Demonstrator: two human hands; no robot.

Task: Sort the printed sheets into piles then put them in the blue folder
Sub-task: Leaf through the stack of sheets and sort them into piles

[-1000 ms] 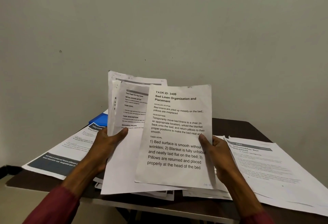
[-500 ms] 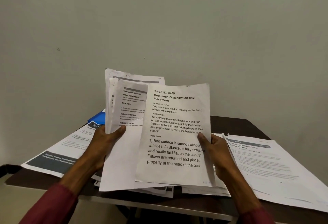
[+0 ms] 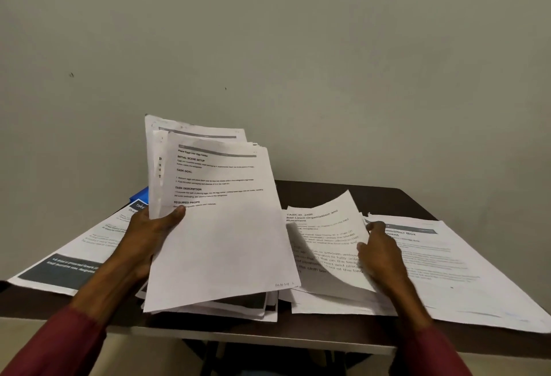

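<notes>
Gripping a fanned stack of printed sheets (image 3: 220, 241) at its left edge, the left hand (image 3: 149, 235) holds the stack tilted up off the counter (image 3: 328, 194). The thumb lies across the face of the front sheet, headed "Place Eggs into Egg Holder". The remaining fingers pass behind the stack and are hidden. The lower edge of the stack hangs just above a centre pile (image 3: 238, 305), which includes a sheet with a dark printed block.

The right hand (image 3: 381, 253) pinches the right edge of the Bed Linen sheet (image 3: 325, 244), with the thumb on the printed face. This sheet is bowed: its far corner is raised and its near part lies over a middle-right pile (image 3: 328, 304) on the counter. Most of its text is blurred.

The blue folder (image 3: 140, 195) lies at the far left of the counter, near the wall (image 3: 298, 62). Only one corner shows. The rest is covered by the held stack and by the left pile (image 3: 74, 262), whose top sheet carries a dark grey banner close to the counter's front edge.

A right pile (image 3: 441, 265), with a heading that ends in "Box", lies flat just beside the right hand. Maroon sleeves (image 3: 59, 346) cover both forearms.
</notes>
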